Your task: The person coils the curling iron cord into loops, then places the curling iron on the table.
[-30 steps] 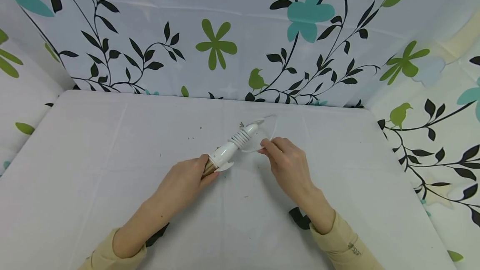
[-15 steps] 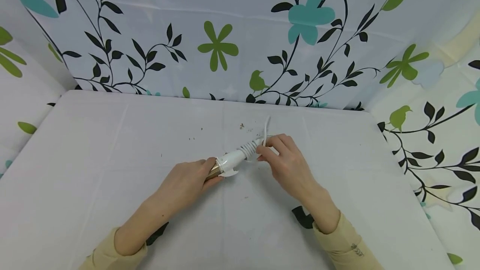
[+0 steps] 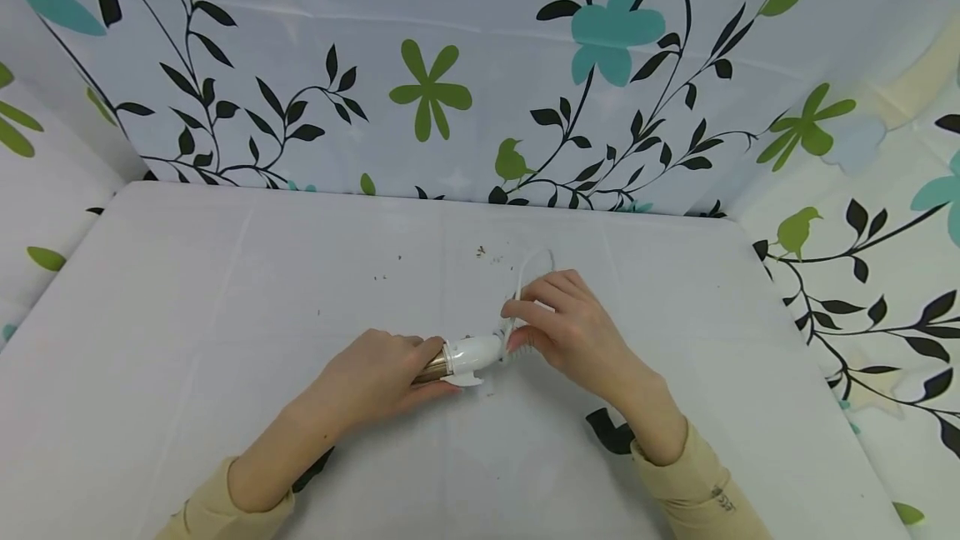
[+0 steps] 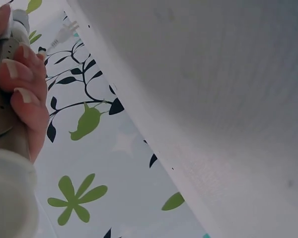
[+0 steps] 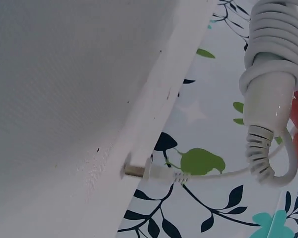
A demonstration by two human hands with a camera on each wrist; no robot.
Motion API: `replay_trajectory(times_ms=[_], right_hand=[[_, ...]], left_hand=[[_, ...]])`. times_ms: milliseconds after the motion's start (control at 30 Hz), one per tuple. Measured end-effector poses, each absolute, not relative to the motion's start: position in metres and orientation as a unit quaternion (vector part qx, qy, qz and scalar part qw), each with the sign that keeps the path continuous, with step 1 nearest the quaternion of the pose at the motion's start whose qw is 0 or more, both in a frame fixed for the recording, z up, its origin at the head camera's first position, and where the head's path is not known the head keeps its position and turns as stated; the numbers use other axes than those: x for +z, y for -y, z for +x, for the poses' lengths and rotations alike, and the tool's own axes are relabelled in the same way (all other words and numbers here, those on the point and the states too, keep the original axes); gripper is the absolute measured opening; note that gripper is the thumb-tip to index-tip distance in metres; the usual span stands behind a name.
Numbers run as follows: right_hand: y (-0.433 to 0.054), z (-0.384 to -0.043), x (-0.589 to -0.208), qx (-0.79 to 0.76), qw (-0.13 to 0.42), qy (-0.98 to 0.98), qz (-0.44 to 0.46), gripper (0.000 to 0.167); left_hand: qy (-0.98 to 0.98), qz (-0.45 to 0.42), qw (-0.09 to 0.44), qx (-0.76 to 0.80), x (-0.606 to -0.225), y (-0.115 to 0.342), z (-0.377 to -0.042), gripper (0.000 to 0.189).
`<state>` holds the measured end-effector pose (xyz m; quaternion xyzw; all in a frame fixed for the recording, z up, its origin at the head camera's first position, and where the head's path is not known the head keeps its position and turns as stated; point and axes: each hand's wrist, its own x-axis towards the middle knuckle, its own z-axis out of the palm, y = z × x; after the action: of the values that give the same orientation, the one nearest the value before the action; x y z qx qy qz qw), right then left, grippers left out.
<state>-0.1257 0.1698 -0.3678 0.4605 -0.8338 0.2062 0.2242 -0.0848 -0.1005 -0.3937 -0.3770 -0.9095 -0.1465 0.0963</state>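
A curling iron (image 3: 476,354) with a white handle and gold barrel is held over the table, slanting up to the right. My left hand (image 3: 378,373) grips its barrel (image 4: 7,114), beside the white clamp lever (image 3: 463,379). Fingers of my right hand (image 3: 577,332) are curled at the handle end and pinch the white power cord (image 3: 519,282), which loops up behind them. Several turns of the cord show round the handle in the right wrist view as a coil (image 5: 275,32). There, the plug (image 5: 161,173) dangles on a loose length of cord.
Small brown crumbs (image 3: 481,252) lie on the white table (image 3: 225,290) behind the hands. A patterned curtain (image 3: 300,23) rises at the table's back edge and sides. Black pieces (image 3: 611,432) show under both wrists.
The curling iron and both hands have come closer to the person. My right hand has gone from holding the cord off to the side to the handle end, its cord loop shifting round.
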Motion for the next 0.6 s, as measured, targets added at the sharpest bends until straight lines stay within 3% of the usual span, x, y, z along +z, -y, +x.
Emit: replay_trajectory(times_ms=[600], right_hand=[[-0.189,-0.133,-0.362,0.326,-0.005,0.849,0.415,0.027]], left_hand=[[0.870,-0.465,0.125,-0.109,-0.390,0.099,-0.084,0.042]])
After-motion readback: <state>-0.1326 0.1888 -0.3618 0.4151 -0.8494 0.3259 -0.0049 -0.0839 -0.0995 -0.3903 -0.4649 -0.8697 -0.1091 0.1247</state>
